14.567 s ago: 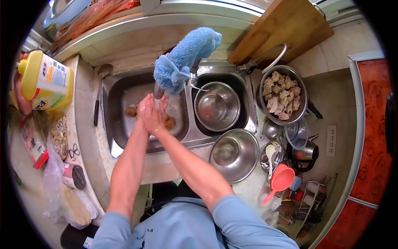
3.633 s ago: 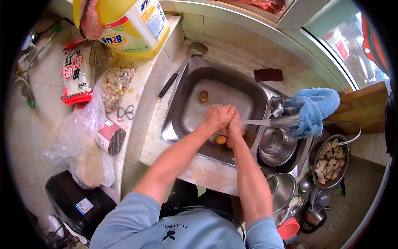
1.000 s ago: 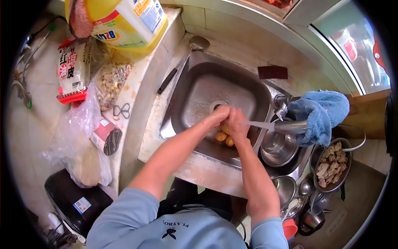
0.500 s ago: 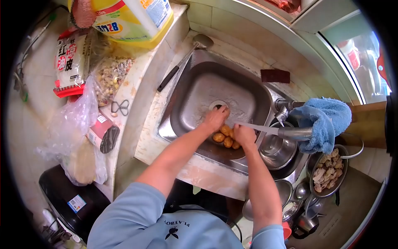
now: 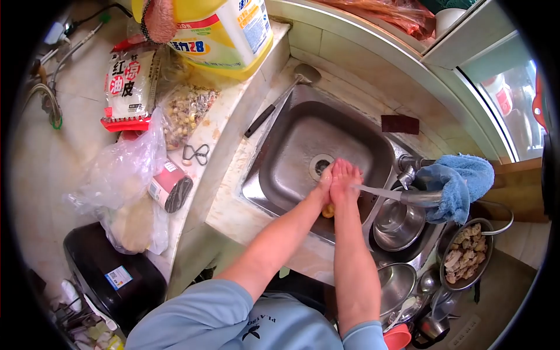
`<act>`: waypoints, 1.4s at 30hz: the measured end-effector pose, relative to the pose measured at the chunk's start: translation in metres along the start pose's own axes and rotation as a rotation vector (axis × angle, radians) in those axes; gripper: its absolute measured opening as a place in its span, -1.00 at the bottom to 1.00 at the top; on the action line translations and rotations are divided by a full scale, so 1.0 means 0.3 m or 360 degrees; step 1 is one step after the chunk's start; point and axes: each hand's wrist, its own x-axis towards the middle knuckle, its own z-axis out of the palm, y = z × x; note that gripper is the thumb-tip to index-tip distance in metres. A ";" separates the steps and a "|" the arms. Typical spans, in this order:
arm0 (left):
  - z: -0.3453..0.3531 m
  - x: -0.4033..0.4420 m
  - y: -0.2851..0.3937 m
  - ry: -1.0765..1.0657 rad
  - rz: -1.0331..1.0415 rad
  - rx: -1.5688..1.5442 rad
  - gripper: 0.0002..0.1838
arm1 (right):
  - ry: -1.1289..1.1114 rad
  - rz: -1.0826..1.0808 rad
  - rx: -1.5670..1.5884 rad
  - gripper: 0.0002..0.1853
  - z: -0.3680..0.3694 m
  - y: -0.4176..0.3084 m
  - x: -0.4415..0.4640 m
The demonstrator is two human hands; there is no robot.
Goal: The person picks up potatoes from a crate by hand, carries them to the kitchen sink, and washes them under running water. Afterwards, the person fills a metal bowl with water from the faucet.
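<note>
My left hand (image 5: 326, 182) and my right hand (image 5: 345, 179) are side by side, touching, over the steel sink (image 5: 280, 153). My right hand's fingers are extended, and nothing shows in it. Beside it, my left hand also looks stretched out, though some of its fingers are hidden. A stream of water from the faucet (image 5: 421, 199) reaches my right hand. Between my forearms shows part of a small yellow-brown potato (image 5: 328, 211) on the sink bottom; my arms cover the area around it. The drain (image 5: 321, 165) is uncovered just left of my hands.
A blue towel (image 5: 461, 181) hangs over the faucet. Metal bowls (image 5: 399, 220) stand right of the basin, with a pan of meat pieces (image 5: 465, 262) beyond. A spatula (image 5: 274, 105) lies on the left rim. Food bags and a yellow jug (image 5: 224, 44) occupy the left counter.
My hands have come together under the stream, and the left one has left the drain. Several potatoes visible earlier are now mostly hidden by my arms. The view has shifted slightly.
</note>
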 end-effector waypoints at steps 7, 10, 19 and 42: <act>0.024 -0.099 0.154 0.0031 -0.0021 -0.0059 -0.64 | -0.0565 -0.0400 -0.0458 -0.78 -0.333 0.142 0.342; 0.004 -0.208 0.269 0.0166 -0.0227 -0.0077 -0.63 | -0.0291 -0.0162 -0.1420 -0.78 -0.021 0.169 -0.016; -0.158 -0.144 0.325 0.1149 -0.0018 0.1367 -0.56 | 0.0302 -0.0039 -0.1490 -0.72 -0.114 0.017 -0.053; 0.223 -0.228 0.039 -0.0030 -0.0225 0.0570 -0.58 | 0.0406 -0.0081 -0.1504 -0.41 0.052 -0.066 -0.141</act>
